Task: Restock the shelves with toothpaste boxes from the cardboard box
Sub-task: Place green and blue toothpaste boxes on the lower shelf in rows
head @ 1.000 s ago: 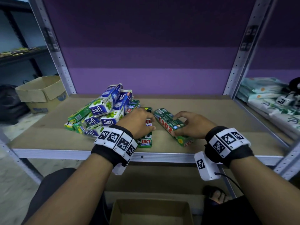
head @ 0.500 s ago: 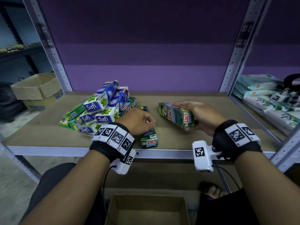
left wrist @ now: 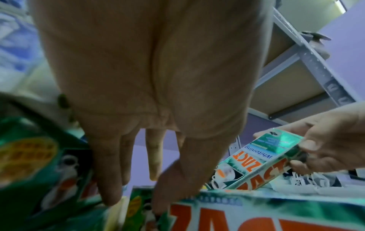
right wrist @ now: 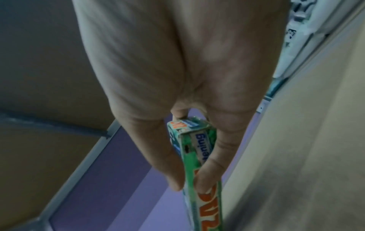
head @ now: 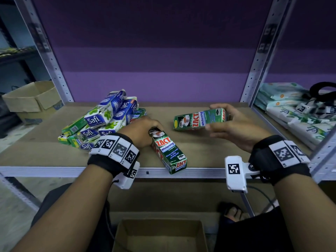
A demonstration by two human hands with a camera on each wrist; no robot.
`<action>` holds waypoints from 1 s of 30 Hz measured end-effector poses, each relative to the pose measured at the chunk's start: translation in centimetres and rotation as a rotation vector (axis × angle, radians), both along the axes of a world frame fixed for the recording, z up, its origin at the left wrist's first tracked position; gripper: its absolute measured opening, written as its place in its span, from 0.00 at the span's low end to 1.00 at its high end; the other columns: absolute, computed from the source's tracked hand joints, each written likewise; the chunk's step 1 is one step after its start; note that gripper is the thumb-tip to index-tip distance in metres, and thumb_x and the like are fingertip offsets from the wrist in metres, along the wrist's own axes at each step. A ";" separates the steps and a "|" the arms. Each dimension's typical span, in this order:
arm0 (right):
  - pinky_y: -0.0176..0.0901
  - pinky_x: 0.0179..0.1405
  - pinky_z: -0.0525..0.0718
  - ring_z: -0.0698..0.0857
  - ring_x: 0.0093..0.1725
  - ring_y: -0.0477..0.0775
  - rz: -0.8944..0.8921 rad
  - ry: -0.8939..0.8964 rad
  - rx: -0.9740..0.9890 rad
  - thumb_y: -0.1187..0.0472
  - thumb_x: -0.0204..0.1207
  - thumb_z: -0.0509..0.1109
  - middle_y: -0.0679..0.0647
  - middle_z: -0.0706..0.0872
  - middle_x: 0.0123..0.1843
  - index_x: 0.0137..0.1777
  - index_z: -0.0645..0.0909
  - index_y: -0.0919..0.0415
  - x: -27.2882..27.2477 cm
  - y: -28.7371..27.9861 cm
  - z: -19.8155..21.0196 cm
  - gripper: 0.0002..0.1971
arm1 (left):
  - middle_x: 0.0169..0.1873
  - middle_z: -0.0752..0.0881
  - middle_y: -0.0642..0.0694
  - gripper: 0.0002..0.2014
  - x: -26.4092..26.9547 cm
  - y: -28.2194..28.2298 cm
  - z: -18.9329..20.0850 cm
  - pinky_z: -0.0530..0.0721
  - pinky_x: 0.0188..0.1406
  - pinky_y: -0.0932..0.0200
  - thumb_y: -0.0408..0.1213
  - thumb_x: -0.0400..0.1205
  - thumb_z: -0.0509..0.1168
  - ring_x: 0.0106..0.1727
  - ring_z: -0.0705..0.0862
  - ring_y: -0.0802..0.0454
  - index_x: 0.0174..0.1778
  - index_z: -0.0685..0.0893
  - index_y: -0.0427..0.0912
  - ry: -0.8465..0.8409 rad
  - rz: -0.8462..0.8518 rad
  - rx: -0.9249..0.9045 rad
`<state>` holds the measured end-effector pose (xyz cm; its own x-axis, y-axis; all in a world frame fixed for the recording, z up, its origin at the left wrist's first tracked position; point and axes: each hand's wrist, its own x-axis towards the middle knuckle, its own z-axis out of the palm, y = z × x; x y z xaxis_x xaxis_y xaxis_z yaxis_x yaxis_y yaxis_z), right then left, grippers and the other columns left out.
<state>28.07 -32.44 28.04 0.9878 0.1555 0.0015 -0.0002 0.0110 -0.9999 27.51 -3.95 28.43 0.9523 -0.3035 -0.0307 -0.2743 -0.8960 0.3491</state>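
My right hand [head: 211, 117] holds a green ZACT toothpaste box [head: 198, 119] level above the shelf board [head: 209, 153], thumb on the near side and fingers over the far side. The right wrist view shows that hand [right wrist: 188, 184] pinching the same box [right wrist: 199, 145] by its end. My left hand [head: 151, 130] grips the far end of a second ZACT box [head: 170, 153], which lies on the board with its near end over the front edge. A heap of blue-and-white Safi boxes and green boxes [head: 101, 120] lies just left of that hand. An open cardboard box [head: 160, 235] stands on the floor below.
Grey perforated uprights [head: 258, 57] frame the bay, with a purple wall behind. White and green soft packets [head: 291, 113] fill the neighbouring shelf on the right. Another open cardboard box [head: 31, 100] sits on the floor at the left. A sandalled foot [head: 231, 211] shows under the shelf.
My right hand has lifted its ZACT box off the board and turned it level, moving right. The box under my left hand has swung so that its near end reaches the shelf's front edge.
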 end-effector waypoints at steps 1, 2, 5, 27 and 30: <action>0.46 0.41 0.91 0.91 0.49 0.56 -0.001 -0.036 -0.041 0.81 0.63 0.78 0.58 0.86 0.59 0.65 0.79 0.52 0.0 -0.1 -0.1 0.33 | 0.64 0.80 0.47 0.24 0.2 0.2 -0.2 0.75 0.71 0.50 0.27 0.76 0.68 0.67 0.78 0.49 0.67 0.83 0.52 0.006 -0.012 0.036; 0.46 0.40 0.91 0.91 0.46 0.55 -0.009 -0.072 -0.087 0.85 0.65 0.74 0.59 0.86 0.58 0.64 0.79 0.52 0.1 0.0 -0.3 0.34 | 0.66 0.80 0.47 0.26 0.5 0.3 -0.4 0.74 0.72 0.48 0.28 0.76 0.70 0.69 0.77 0.49 0.69 0.81 0.53 0.011 -0.023 0.070; 0.51 0.37 0.92 0.90 0.37 0.57 -0.066 -0.147 -0.212 0.87 0.70 0.67 0.57 0.84 0.53 0.63 0.76 0.53 0.3 0.0 -0.7 0.30 | 0.73 0.75 0.45 0.31 1.0 0.4 -1.0 0.70 0.76 0.45 0.36 0.76 0.74 0.76 0.71 0.46 0.76 0.74 0.54 -0.006 -0.007 0.118; 0.49 0.47 0.84 0.83 0.43 0.49 -0.044 -0.114 -0.693 0.65 0.72 0.80 0.49 0.83 0.41 0.64 0.82 0.53 0.8 -2.1 -1.0 0.21 | 0.58 0.81 0.56 0.38 0.3 -0.9 -0.3 0.78 0.59 0.56 0.54 0.65 0.82 0.59 0.78 0.54 0.72 0.78 0.57 0.107 0.035 0.062; 0.54 0.55 0.85 0.85 0.44 0.52 -0.001 -0.069 -0.723 0.66 0.71 0.80 0.53 0.83 0.42 0.64 0.82 0.52 0.4 -2.1 -0.9 0.22 | 0.64 0.81 0.54 0.44 0.1 -1.1 -0.3 0.79 0.67 0.48 0.55 0.64 0.82 0.64 0.79 0.51 0.76 0.72 0.58 0.110 0.044 0.042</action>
